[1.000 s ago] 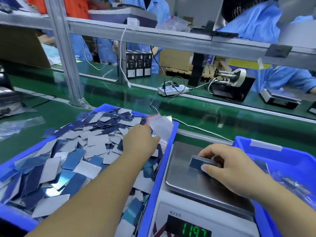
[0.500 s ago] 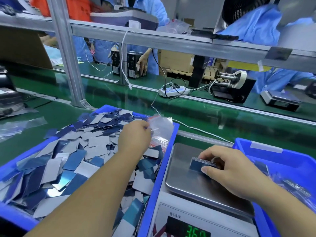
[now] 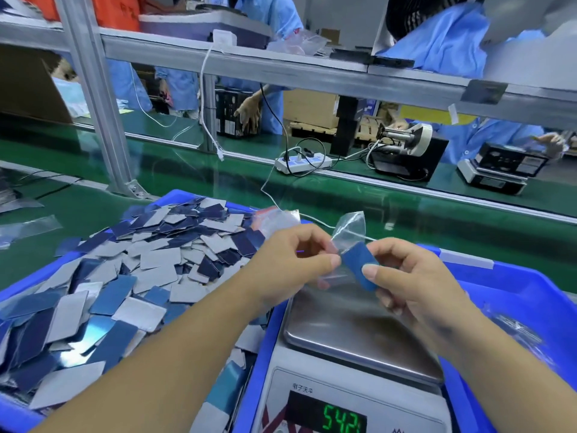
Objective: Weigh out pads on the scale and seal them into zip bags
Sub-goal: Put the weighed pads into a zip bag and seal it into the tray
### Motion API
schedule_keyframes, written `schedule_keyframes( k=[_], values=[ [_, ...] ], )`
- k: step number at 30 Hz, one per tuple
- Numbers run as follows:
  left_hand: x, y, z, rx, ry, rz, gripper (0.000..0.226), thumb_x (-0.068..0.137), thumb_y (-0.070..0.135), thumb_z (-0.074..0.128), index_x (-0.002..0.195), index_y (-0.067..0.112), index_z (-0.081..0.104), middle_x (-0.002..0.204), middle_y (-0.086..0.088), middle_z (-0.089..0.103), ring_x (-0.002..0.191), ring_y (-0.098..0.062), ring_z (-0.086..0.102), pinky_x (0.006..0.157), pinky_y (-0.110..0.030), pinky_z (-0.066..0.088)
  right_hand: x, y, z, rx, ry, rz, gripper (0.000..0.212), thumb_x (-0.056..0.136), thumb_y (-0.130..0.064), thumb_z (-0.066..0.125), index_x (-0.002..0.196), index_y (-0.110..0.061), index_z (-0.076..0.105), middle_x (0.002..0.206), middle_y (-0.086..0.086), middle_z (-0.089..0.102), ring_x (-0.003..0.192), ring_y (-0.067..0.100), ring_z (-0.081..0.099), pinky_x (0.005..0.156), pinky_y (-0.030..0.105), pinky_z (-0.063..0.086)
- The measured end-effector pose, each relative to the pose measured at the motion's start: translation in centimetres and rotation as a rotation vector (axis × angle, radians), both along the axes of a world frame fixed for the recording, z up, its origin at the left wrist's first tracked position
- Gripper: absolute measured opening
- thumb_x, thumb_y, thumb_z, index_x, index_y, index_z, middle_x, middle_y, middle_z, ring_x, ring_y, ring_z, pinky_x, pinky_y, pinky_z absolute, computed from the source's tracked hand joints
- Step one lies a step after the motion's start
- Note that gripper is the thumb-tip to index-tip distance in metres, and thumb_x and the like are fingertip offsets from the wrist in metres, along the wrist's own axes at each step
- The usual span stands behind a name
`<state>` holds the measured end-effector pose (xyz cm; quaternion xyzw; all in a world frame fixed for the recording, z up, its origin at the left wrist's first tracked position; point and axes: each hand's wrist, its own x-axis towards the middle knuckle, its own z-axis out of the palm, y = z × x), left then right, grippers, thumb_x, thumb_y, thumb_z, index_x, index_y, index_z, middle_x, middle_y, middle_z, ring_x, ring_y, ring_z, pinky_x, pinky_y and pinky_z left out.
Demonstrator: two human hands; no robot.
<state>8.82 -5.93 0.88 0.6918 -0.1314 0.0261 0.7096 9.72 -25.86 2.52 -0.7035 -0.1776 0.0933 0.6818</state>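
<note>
Blue stack of pads (image 3: 359, 265) against a clear, colourless zip bag (image 3: 349, 228). Loose pads (image 3: 134, 276) in a mix of dark navy, mid blue and pale grey. Bright blue bin (image 3: 18, 285). Silver scale pan (image 3: 359, 326); green digits (image 3: 342, 421), perhaps 542. Green conveyor belt (image 3: 437, 214).

Scale (image 3: 352, 398) front panel: green digital display (image 3: 342, 417) reads 542, partly cut off; printed Chinese label above, characters 电子天平.
</note>
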Motion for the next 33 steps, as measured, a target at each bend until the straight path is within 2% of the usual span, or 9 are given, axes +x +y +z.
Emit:
schedule_keyframes(
  k=[5, 8, 12, 15, 20, 24, 26, 30, 33],
  values=[
    [-0.2, 0.3, 0.3, -0.036, 0.073, -0.078, 0.022, 0.071, 0.012, 0.078, 0.082, 0.029, 0.068, 0.078, 0.006, 0.061, 0.069, -0.009, 0.058, 0.059, -0.024, 0.048, 0.1, -0.2, 0.1, 0.04, -0.063, -0.016, 0.016, 0.071, -0.01, 0.076, 0.082, -0.022, 0.073, 0.067, 0.006, 0.06, 0.043, 0.012, 0.039, 0.041, 0.018, 0.031],
    [-0.3, 0.2, 0.1, -0.024, 0.11, -0.096, 0.029, 0.067, 0.009, 0.077, 0.092, 0.018, 0.066, 0.066, 0.006, 0.058, 0.057, -0.008, 0.049, 0.054, -0.021, 0.038, -0.3, -0.2, 0.2, 0.063, -0.095, 0.018, 0.015, 0.074, -0.013, 0.07, 0.082, -0.025, 0.073, 0.067, 0.001, 0.063, 0.045, 0.011, 0.039, 0.043, 0.018, 0.033],
    [-0.7, 0.0, 0.2, 0.069, 0.132, -0.145, 0.02, 0.069, 0.014, 0.075, 0.089, 0.014, 0.073, 0.061, 0.006, 0.051, 0.053, -0.007, 0.041, 0.053, -0.021, 0.031, -0.4, -0.3, 0.3, 0.073, -0.129, 0.047, 0.018, 0.076, -0.011, 0.069, 0.084, -0.027, 0.073, 0.069, -0.001, 0.064, 0.049, 0.013, 0.039, 0.046, 0.021, 0.032],
    [-0.7, 0.0, 0.3, 0.123, 0.112, -0.168, 0.01, 0.072, 0.016, 0.072, 0.08, 0.019, 0.078, 0.06, 0.009, 0.056, 0.054, -0.005, 0.043, 0.053, -0.017, 0.032, -0.2, -0.5, 0.3, 0.046, -0.164, 0.072, 0.019, 0.077, -0.009, 0.069, 0.085, -0.026, 0.073, 0.066, -0.002, 0.064, 0.048, 0.012, 0.04, 0.045, 0.02, 0.034],
    [-0.7, 0.0, 0.2, 0.157, 0.119, -0.165, 0.005, 0.081, 0.009, 0.072, 0.084, 0.009, 0.076, 0.062, -0.002, 0.05, 0.054, -0.011, 0.037, 0.05, -0.017, 0.031, -0.1, -0.5, 0.3, -0.044, -0.234, 0.091, 0.019, 0.078, -0.008, 0.069, 0.085, -0.025, 0.073, 0.066, -0.004, 0.066, 0.048, 0.009, 0.044, 0.044, 0.018, 0.036],
    [-0.2, 0.2, -0.2, 0.141, 0.144, -0.085, 0.028, 0.092, 0.0, 0.065, 0.068, 0.016, 0.065, 0.053, 0.005, 0.053, 0.045, -0.008, 0.036, 0.044, -0.016, 0.03, 0.3, -0.8, -0.1, -0.114, -0.256, -0.003, 0.017, 0.076, -0.013, 0.071, 0.087, -0.026, 0.072, 0.063, 0.004, 0.059, 0.047, 0.014, 0.039, 0.044, 0.022, 0.034],
    [-0.1, 0.4, -0.1, 0.138, 0.132, -0.057, 0.026, 0.095, 0.002, 0.062, 0.071, 0.012, 0.058, 0.051, 0.007, 0.048, 0.044, -0.007, 0.033, 0.043, -0.016, 0.027, 0.5, -1.1, -0.1, -0.155, -0.26, -0.049, 0.016, 0.075, -0.016, 0.071, 0.083, -0.03, 0.071, 0.06, -0.003, 0.058, 0.046, 0.013, 0.039, 0.045, 0.022, 0.034],
    [0.1, 0.6, -0.1, 0.119, 0.123, 0.07, 0.036, 0.098, 0.016, 0.063, 0.066, 0.012, 0.046, 0.06, -0.005, 0.034, 0.042, -0.01, 0.022, 0.041, -0.019, 0.023, 0.9, -1.3, -0.4, -0.296, -0.324, -0.102, 0.015, 0.079, -0.015, 0.074, 0.084, -0.028, 0.069, 0.072, -0.018, 0.065, 0.048, 0.001, 0.049, 0.05, 0.014, 0.038],
    [0.1, 0.6, -0.2, 0.161, 0.093, 0.1, 0.035, 0.096, 0.023, 0.066, 0.066, 0.012, 0.051, 0.058, -0.003, 0.037, 0.041, -0.01, 0.024, 0.04, -0.016, 0.024, 1.2, -1.4, -0.9, -0.4, -0.362, -0.116, 0.018, 0.084, -0.012, 0.075, 0.083, -0.029, 0.069, 0.078, -0.018, 0.067, 0.052, -0.001, 0.053, 0.052, 0.009, 0.038]
  ],
)
